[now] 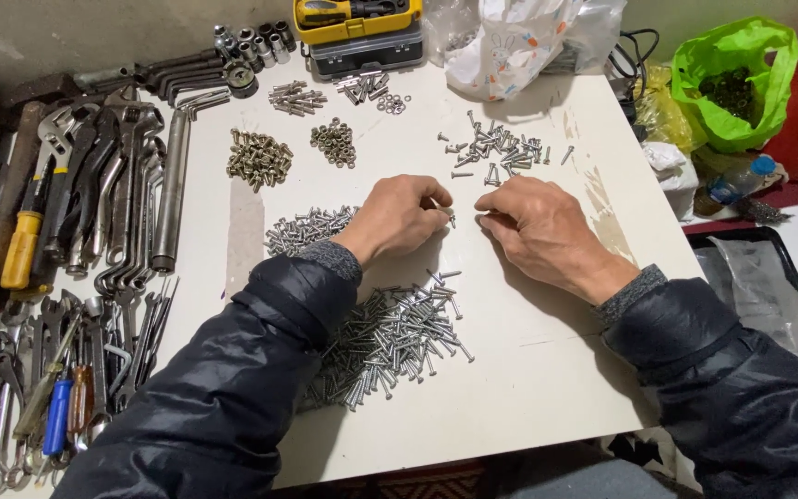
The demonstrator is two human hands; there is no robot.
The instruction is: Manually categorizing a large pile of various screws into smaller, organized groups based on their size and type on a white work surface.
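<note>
A white tabletop (547,370) is seen from above, with two hands in dark padded sleeves brought close together near its middle. The left hand (397,217) is curled, and a small silver screw (451,219) is pinched at its fingertips; the right hand (536,226) is loosely closed, fingertips on the tabletop just beside that screw, and whether anything is held in it cannot be told. Sorting of fasteners into heaps appears to be in hand, judged from the layout; a careful pick of one small piece and its placing on a matching heap would be called for next. Seven heaps or scatters can be counted: a large pile of long screws (394,337) toward the near edge, a smaller silver heap (302,229) beside the left wrist, a scatter of short screws (496,152) toward the far right, brass-coloured screws (258,159), dark nuts (334,143), and two small bolt groups near the far edge. Wrenches and pliers (94,203) are laid along the left edge, too many to be counted. One yellow tool case (357,28) stands at the far edge.
</note>
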